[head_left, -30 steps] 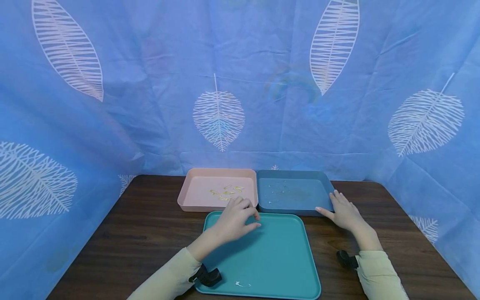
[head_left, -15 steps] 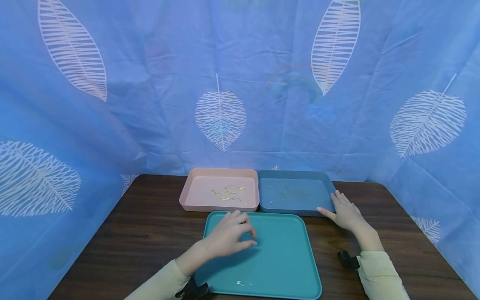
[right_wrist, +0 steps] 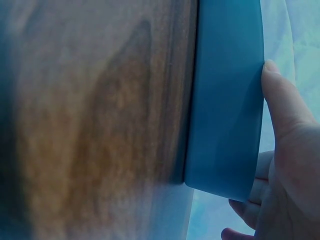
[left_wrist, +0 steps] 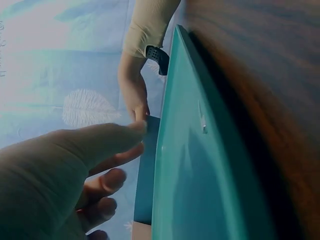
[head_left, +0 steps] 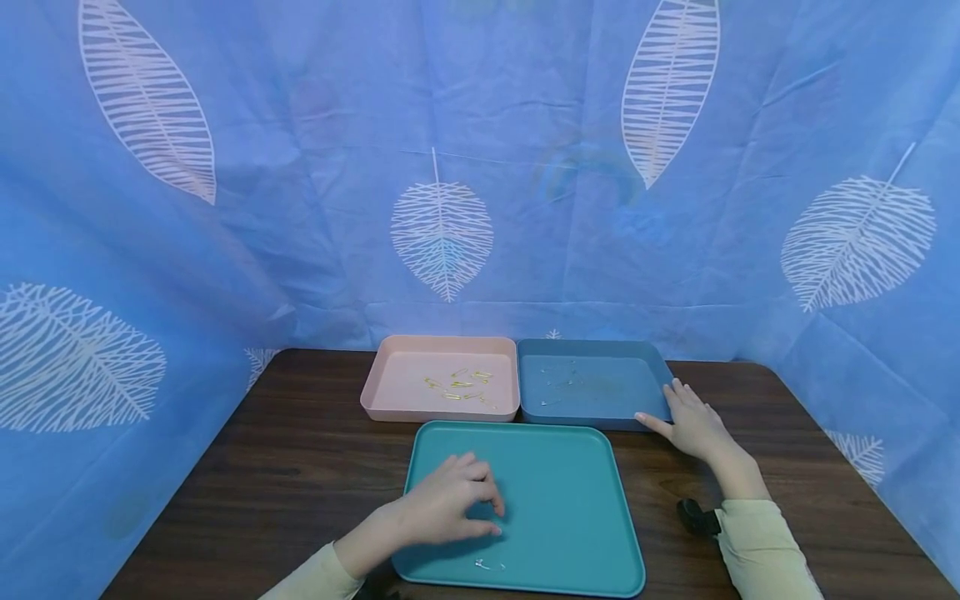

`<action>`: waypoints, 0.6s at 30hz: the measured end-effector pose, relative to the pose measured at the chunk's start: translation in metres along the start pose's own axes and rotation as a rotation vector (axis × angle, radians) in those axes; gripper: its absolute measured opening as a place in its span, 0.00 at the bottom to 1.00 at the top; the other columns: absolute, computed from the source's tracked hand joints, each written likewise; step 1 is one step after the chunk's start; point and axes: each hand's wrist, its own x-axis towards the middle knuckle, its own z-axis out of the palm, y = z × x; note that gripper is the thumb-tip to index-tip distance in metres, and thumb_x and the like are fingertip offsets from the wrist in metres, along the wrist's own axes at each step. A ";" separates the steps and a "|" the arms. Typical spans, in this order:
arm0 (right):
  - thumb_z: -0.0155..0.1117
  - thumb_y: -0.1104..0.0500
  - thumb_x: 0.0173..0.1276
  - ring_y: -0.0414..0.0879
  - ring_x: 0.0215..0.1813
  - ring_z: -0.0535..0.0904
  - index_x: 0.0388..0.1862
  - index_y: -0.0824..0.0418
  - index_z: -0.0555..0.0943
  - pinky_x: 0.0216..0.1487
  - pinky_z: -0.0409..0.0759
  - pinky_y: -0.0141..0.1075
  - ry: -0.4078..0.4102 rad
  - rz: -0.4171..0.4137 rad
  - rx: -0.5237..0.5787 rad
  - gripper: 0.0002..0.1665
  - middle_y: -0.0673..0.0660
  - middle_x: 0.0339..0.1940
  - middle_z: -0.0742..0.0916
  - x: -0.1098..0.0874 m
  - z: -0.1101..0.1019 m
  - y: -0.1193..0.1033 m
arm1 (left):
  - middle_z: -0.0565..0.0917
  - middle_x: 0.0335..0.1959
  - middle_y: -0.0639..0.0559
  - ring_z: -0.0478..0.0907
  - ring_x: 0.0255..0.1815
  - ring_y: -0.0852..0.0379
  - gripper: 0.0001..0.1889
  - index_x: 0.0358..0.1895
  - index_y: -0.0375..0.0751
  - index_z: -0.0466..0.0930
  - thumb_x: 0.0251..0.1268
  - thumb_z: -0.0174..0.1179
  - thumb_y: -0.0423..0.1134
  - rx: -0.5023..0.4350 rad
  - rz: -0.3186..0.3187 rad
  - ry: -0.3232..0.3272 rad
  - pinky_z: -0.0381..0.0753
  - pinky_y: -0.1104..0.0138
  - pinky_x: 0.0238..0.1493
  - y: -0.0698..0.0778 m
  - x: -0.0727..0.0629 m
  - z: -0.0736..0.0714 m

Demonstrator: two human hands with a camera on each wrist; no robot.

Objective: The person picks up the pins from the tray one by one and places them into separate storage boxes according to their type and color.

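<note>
My left hand (head_left: pixel 450 504) hovers over the left part of the teal tray (head_left: pixel 558 508), fingers loosely bent and holding nothing. A single silver safety pin (head_left: pixel 490 566) lies by that tray's near edge, just below the hand in the head view; the left wrist view shows the same pin (left_wrist: pixel 202 120) beyond the thumb. My right hand (head_left: pixel 696 423) rests at the near right corner of the blue tray (head_left: pixel 600 414). Its thumb (right_wrist: pixel 280 95) touches the near rim, and its straight fingers lie along the right side, partly hidden behind the tray wall in the right wrist view.
Several gold safety pins (head_left: pixel 459 384) lie in the pink tray (head_left: pixel 390 404) at the back left. In the blue tray beside it are several silver safety pins (head_left: pixel 561 383). The dark wooden table (head_left: pixel 285 467) ends at a blue leaf-print curtain (head_left: pixel 555 250).
My left hand has drawn back from the near edge of the pink tray toward me, coming down over the teal tray closer to the silver pin. The right hand stays at the blue tray's corner.
</note>
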 end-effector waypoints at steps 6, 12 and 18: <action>0.53 0.32 0.69 0.77 0.74 0.50 0.71 0.82 0.55 0.67 0.51 0.73 -0.009 0.002 0.015 0.58 0.83 0.73 0.55 -0.002 -0.003 -0.003 | 0.75 0.32 0.66 0.59 0.34 0.71 0.09 0.37 0.60 0.85 0.58 0.67 0.56 -0.050 0.011 -0.101 0.58 0.81 0.38 0.001 -0.008 0.002; 0.54 0.33 0.69 0.77 0.73 0.50 0.71 0.82 0.55 0.67 0.51 0.73 -0.008 0.005 0.016 0.58 0.84 0.73 0.55 -0.003 -0.003 -0.003 | 0.73 0.31 0.67 0.58 0.33 0.72 0.08 0.36 0.62 0.84 0.56 0.68 0.56 -0.071 -0.002 -0.182 0.58 0.81 0.36 0.004 -0.013 0.003; 0.54 0.33 0.69 0.77 0.73 0.50 0.71 0.82 0.55 0.67 0.51 0.73 -0.008 0.001 0.017 0.58 0.84 0.72 0.55 -0.002 -0.004 -0.004 | 0.71 0.29 0.68 0.58 0.33 0.72 0.07 0.33 0.63 0.83 0.54 0.69 0.55 -0.044 -0.009 -0.218 0.58 0.80 0.35 0.005 -0.017 0.003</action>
